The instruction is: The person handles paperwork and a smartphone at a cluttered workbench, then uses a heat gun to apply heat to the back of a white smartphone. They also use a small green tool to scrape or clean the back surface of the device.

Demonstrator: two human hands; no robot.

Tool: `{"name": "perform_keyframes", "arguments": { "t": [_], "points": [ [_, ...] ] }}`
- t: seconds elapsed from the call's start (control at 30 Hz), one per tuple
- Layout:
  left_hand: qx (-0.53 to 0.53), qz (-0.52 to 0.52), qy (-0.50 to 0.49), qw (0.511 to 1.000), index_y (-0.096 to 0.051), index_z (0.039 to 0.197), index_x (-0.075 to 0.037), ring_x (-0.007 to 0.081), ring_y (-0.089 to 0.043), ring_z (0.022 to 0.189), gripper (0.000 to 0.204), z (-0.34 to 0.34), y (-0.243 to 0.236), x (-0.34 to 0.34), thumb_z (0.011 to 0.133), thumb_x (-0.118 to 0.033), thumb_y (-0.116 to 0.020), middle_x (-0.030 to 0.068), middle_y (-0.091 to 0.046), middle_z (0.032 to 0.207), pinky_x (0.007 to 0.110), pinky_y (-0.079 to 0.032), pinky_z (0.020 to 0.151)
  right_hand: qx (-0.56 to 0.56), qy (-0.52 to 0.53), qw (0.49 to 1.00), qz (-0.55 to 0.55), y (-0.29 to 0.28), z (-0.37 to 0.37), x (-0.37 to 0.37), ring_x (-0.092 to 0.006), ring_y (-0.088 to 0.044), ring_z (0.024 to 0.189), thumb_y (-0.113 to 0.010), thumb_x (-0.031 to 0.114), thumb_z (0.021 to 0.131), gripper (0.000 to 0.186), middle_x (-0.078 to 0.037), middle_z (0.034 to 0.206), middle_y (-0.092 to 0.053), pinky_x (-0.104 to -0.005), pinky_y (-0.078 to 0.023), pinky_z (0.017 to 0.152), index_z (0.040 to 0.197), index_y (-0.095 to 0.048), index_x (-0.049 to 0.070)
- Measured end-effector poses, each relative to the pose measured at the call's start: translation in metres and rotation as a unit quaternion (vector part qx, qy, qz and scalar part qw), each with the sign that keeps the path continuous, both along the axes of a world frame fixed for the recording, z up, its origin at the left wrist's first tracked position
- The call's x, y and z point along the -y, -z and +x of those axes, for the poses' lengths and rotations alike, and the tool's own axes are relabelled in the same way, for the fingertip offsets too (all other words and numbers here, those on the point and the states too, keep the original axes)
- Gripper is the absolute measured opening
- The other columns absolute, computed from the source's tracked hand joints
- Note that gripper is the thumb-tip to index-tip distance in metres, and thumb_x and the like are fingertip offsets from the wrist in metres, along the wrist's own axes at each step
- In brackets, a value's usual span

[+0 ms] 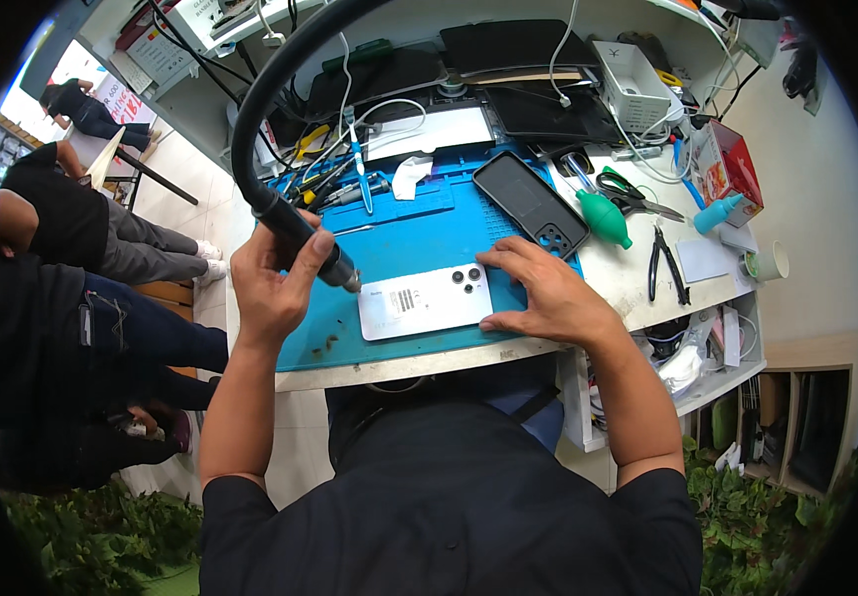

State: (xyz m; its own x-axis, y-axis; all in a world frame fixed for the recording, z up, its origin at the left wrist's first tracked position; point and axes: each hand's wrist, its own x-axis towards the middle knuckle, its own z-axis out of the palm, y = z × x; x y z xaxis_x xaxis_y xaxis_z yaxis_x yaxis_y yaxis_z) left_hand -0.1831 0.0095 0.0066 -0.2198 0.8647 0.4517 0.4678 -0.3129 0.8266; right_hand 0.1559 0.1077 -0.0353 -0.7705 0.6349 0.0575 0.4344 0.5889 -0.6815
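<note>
A silver-white smartphone (399, 310) lies back side up on a blue repair mat (399, 243), its camera rings toward the right end. My left hand (275, 283) is closed round the handle of a black hot air gun (302, 235), whose thick hose arches up and away. The metal nozzle points down by the phone's left edge; whether it touches cannot be made out. My right hand (558, 296) grips the phone's right end, fingers at the far corner and thumb at the near one. Beyond it lies a black phone case (526, 199), slanted on the mat.
Right of the mat are a green blower bulb (605, 219), scissors (632, 196), black cutters (665, 263), a light-blue bottle (715, 214) and a paper cup (769, 261). Screwdrivers (349, 194) and a toothbrush (360, 174) lie behind. An open drawer (712, 392) juts out below right. People (121, 228) stand at left.
</note>
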Motion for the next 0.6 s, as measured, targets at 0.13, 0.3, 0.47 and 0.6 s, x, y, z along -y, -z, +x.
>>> {"name": "perform_keyframes", "arguments": {
  "t": [0.13, 0.3, 0.47, 0.6],
  "points": [
    [0.039, 0.015, 0.023, 0.999, -0.071, 0.116, 0.000, 0.0112, -0.071, 0.085, 0.027, 0.025, 0.003, -0.024, 0.103, -0.021, -0.083, 0.0056, -0.074, 0.093, 0.025, -0.057, 0.079, -0.018, 0.002, 1.000, 0.005, 0.000, 0.001, 0.002, -0.0310, -0.066, 0.105, -0.103, 0.035, 0.070, 0.113, -0.016, 0.138, -0.064, -0.0424, -0.058, 0.096, 0.163, -0.046, 0.004],
    [0.052, 0.045, 0.117, 0.991, -0.068, 0.122, -0.001, 0.0054, -0.062, 0.071, 0.031, 0.071, 0.012, -0.059, 0.105, -0.024, -0.080, 0.0085, -0.078, 0.100, 0.021, -0.047, 0.060, 0.001, -0.012, 0.998, -0.061, -0.008, 0.005, -0.004, -0.0407, -0.061, 0.134, -0.103, 0.032, 0.070, 0.127, -0.023, 0.146, -0.062, -0.0446, -0.051, 0.115, 0.169, -0.031, 0.000],
    [0.069, -0.003, 0.167, 0.983, -0.069, 0.121, 0.001, 0.0092, -0.068, 0.081, 0.033, 0.102, 0.009, -0.057, 0.104, -0.024, -0.081, 0.0092, -0.077, 0.100, 0.024, -0.054, 0.070, -0.008, -0.021, 0.998, -0.066, -0.006, 0.009, -0.006, -0.0385, -0.063, 0.130, -0.101, 0.034, 0.073, 0.117, -0.021, 0.145, -0.062, -0.0441, -0.054, 0.109, 0.167, -0.037, 0.002],
    [0.052, -0.023, 0.164, 0.985, -0.071, 0.113, 0.003, 0.0124, -0.074, 0.084, 0.032, 0.099, 0.004, -0.035, 0.100, -0.023, -0.085, 0.0080, -0.075, 0.092, 0.028, -0.059, 0.078, -0.003, -0.027, 0.999, -0.023, -0.004, 0.007, -0.004, -0.0383, -0.063, 0.129, -0.095, 0.034, 0.082, 0.088, -0.018, 0.141, -0.063, -0.0454, -0.053, 0.109, 0.156, -0.056, 0.005]
  ]
}}
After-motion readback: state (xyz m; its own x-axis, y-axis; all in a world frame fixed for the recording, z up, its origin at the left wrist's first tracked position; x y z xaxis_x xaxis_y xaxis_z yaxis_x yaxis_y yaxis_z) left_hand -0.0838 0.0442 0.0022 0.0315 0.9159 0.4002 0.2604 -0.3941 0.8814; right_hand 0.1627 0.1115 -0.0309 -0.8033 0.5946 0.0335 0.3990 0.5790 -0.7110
